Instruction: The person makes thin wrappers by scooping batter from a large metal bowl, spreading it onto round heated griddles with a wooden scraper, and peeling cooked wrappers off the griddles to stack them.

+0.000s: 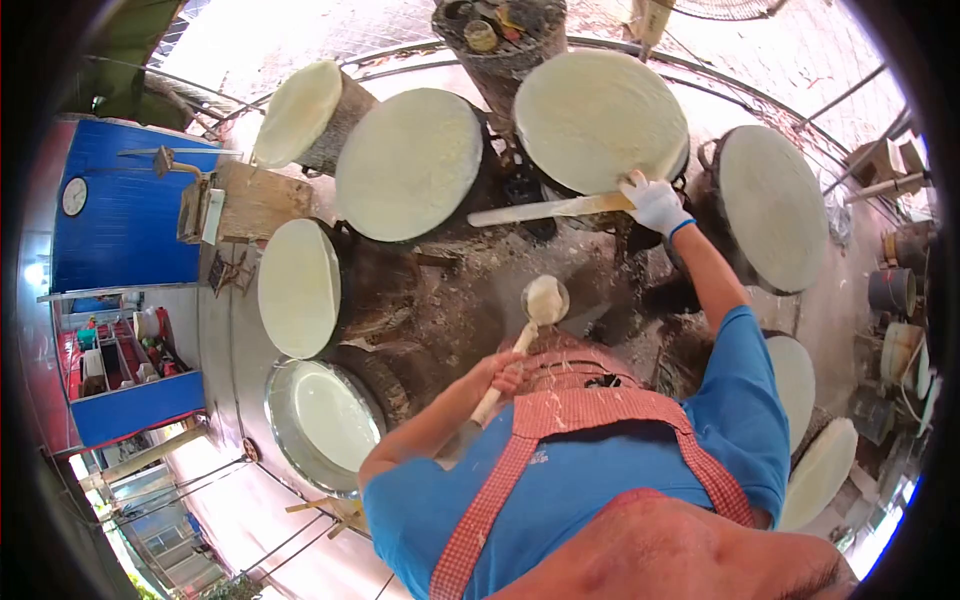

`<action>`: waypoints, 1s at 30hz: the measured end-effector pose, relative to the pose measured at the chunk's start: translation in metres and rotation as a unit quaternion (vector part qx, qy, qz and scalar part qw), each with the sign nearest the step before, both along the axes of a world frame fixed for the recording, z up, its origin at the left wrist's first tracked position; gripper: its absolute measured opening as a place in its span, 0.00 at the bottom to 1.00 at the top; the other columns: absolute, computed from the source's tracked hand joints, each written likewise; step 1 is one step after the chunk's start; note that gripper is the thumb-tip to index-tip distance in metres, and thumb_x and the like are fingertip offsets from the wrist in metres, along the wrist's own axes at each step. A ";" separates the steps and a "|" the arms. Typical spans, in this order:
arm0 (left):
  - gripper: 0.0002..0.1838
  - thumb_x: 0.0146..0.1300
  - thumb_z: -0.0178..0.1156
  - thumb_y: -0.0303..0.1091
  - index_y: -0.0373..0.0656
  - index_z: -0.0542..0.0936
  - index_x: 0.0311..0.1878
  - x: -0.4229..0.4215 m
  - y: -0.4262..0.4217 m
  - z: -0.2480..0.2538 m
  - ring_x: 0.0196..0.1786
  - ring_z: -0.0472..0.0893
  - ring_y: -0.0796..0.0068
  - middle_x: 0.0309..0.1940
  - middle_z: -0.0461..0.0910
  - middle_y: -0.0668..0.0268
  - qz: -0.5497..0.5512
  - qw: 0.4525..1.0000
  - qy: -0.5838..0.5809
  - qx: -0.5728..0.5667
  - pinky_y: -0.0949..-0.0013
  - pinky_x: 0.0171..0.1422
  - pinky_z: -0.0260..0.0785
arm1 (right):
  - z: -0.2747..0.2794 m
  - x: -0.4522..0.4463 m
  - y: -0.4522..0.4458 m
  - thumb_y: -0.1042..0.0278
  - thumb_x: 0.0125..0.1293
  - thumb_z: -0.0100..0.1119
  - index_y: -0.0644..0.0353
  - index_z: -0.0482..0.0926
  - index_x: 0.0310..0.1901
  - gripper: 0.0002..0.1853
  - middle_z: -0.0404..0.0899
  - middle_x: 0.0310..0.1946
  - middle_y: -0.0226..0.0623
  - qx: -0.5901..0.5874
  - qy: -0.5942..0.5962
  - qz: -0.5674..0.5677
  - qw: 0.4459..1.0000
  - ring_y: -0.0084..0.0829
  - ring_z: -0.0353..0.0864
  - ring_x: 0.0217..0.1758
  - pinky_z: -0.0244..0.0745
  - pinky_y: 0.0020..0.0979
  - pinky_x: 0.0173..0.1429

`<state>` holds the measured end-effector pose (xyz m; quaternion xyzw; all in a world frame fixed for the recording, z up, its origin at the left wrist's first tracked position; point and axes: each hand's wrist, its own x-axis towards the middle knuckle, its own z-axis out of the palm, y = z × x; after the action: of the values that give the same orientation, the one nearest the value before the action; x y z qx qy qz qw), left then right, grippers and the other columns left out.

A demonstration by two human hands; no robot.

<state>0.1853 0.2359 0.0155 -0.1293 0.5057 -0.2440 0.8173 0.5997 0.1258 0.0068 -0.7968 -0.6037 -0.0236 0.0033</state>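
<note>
My left hand [492,374], bare, is wrapped round the wooden handle of a ladle [546,300]. Its round bowl holds a pale, thick batter and hangs over the dark floor in front of my apron. A white glove with a blue cuff covers my right hand [656,204], which is closed on the end of a long flat wooden paddle [545,210]. The paddle points left, along the near edge of a large round griddle [600,115] coated with a pale layer. The glove's fingertips are by that griddle's near rim; whether they touch the layer I cannot tell.
More pale-coated round griddles stand around me: upper left [410,165], left [298,288] and right [772,208]. A metal basin [283,425] with pale contents is at lower left. A stump [500,40] bearing small items stands at the top. A wooden box [262,200] is at left.
</note>
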 end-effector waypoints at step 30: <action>0.08 0.63 0.51 0.40 0.52 0.65 0.31 0.094 0.094 -0.038 0.12 0.57 0.83 0.12 0.57 0.74 -0.327 0.922 -0.154 0.135 0.79 0.12 0.50 | 0.281 0.121 -0.145 0.59 0.48 0.55 0.62 0.77 0.31 0.14 0.70 0.17 0.26 0.280 0.286 -0.304 0.865 0.19 0.66 0.20 0.61 0.24 0.21</action>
<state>0.2789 0.3295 -0.0224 0.1944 0.4163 -0.4439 0.7693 0.7207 -0.0189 0.2883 -0.8786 -0.2718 0.0373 0.3910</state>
